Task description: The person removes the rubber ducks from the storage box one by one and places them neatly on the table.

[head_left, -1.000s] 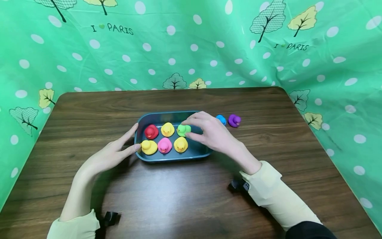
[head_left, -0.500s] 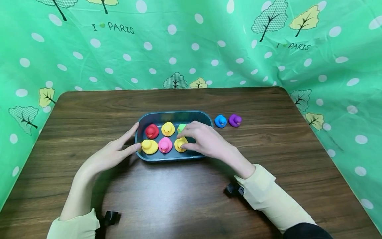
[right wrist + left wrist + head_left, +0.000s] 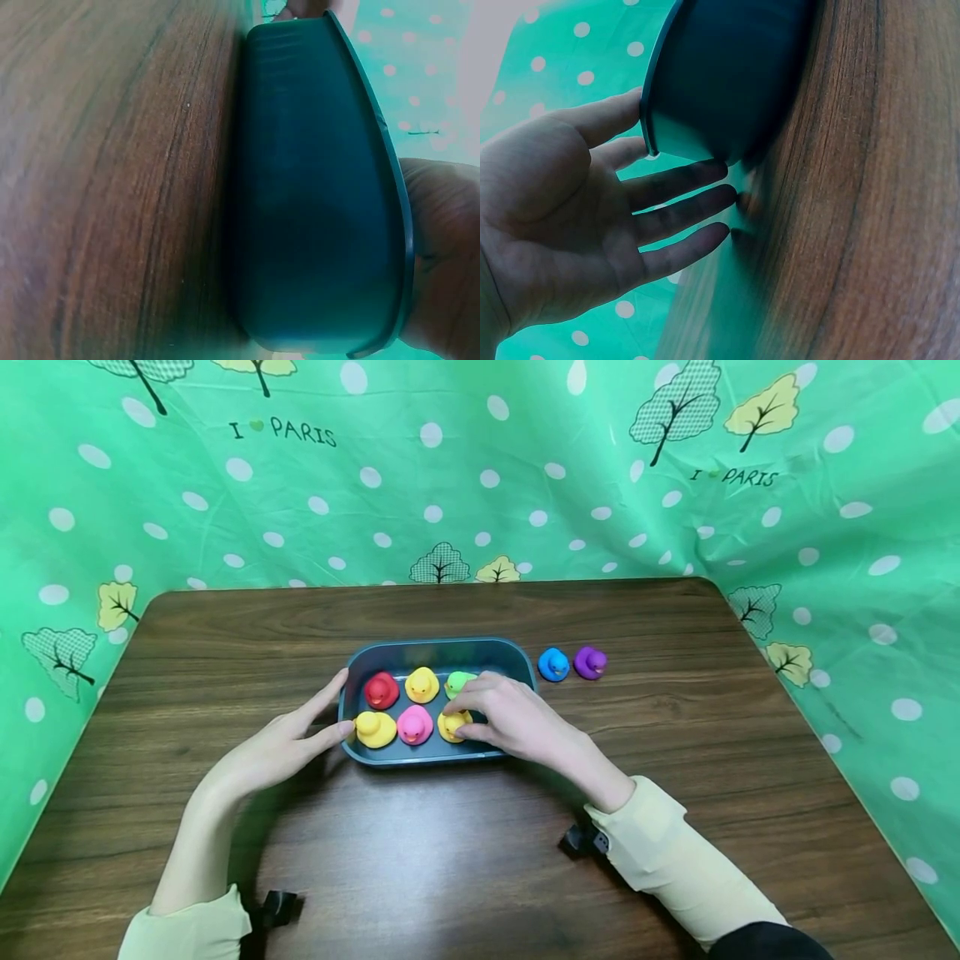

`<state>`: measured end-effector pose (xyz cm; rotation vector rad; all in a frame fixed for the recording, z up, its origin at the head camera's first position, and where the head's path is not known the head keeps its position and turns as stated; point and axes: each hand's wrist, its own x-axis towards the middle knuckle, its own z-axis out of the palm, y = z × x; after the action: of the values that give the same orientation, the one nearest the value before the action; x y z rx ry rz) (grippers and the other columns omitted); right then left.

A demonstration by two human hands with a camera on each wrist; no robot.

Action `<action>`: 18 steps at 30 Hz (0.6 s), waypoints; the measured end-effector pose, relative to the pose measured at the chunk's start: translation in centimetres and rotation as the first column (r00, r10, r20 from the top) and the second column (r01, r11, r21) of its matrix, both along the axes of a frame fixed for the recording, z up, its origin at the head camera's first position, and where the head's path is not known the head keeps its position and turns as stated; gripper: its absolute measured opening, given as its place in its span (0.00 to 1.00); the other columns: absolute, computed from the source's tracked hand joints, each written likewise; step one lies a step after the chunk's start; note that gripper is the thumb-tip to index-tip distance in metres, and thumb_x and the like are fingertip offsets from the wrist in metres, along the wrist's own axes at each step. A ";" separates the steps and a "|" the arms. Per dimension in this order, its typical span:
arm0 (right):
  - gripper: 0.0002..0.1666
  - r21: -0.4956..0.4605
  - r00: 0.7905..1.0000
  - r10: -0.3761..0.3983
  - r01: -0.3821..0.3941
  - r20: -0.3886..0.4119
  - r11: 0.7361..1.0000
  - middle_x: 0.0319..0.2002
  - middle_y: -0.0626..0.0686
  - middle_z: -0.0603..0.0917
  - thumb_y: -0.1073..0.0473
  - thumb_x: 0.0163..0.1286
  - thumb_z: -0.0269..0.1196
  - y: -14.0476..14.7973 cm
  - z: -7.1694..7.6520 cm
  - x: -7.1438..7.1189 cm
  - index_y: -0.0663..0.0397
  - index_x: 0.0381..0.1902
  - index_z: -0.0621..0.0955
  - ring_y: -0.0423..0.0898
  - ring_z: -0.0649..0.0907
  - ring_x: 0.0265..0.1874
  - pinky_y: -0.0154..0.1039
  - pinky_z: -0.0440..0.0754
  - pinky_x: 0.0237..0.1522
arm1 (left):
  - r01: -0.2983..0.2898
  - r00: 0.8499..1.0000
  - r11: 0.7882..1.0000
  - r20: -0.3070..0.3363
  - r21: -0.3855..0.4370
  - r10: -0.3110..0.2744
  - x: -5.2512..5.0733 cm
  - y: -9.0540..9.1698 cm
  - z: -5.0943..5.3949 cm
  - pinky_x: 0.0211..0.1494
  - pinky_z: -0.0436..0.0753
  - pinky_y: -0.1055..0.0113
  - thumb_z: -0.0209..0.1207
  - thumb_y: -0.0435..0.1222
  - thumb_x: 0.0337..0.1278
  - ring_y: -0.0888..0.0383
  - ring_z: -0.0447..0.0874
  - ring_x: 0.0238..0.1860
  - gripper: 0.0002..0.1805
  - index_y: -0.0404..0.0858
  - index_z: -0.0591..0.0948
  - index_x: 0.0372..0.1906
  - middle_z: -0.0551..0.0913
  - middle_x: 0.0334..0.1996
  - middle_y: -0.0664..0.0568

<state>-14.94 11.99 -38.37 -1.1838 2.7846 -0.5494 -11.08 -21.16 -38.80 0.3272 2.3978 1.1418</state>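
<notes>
A dark blue tray (image 3: 480,652) holds several small rubber ducks on its floor. My left hand (image 3: 273,747) rests straight fingers and thumb against the tray's left end; in the left wrist view its thumb meets the rim and the lower fingers (image 3: 686,214) stretch out under it. My right hand (image 3: 517,714) reaches over the front right, with thumb and index finger around a yellow duck (image 3: 450,727), partly covered by them. Beside it lies a pink duck (image 3: 415,726); behind, a green duck (image 3: 457,682) is partly hidden. In the right wrist view the tray wall hides the fingertips.
Also in the tray are a red duck (image 3: 382,691) and two more yellow ducks, one at the back (image 3: 422,685) and one at the front left (image 3: 375,729). A blue duck (image 3: 553,665) and a purple duck (image 3: 590,663) stand on the wooden table (image 3: 420,860), right of the tray.
My right hand has let go of the green duck at the back and moved forward to the front yellow duck. The blue duck is uncovered. My left hand has stayed put.
</notes>
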 end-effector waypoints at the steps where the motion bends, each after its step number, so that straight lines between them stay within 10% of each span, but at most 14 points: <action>1: 0.15 -0.001 1.000 0.000 0.000 -0.001 1.000 0.47 0.43 0.91 0.50 0.68 0.72 0.0 0.0 0.0 0.45 0.51 0.90 0.43 0.84 0.51 0.42 0.80 0.62 | 0.000 1.000 1.000 -0.001 -0.002 0.000 0.0 0.0 0.0 0.74 0.60 0.27 0.50 0.60 0.75 0.36 0.49 0.83 0.42 0.72 0.39 0.81 0.52 0.84 0.44; 18: 0.17 -0.116 0.997 -0.074 0.074 0.005 0.990 0.48 0.45 0.91 0.51 0.67 0.73 0.3 1.6 1.0 0.45 0.52 0.90 0.43 0.83 0.52 0.40 0.84 0.54 | 0.006 1.000 1.000 0.002 -0.013 -0.006 0.0 0.0 0.1 0.74 0.60 0.27 0.50 0.59 0.76 0.35 0.48 0.83 0.42 0.70 0.38 0.82 0.51 0.84 0.44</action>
<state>-13.97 12.33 -36.79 -1.1025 2.8404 -0.7274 -11.10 -21.13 -38.66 0.3288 2.3997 1.1233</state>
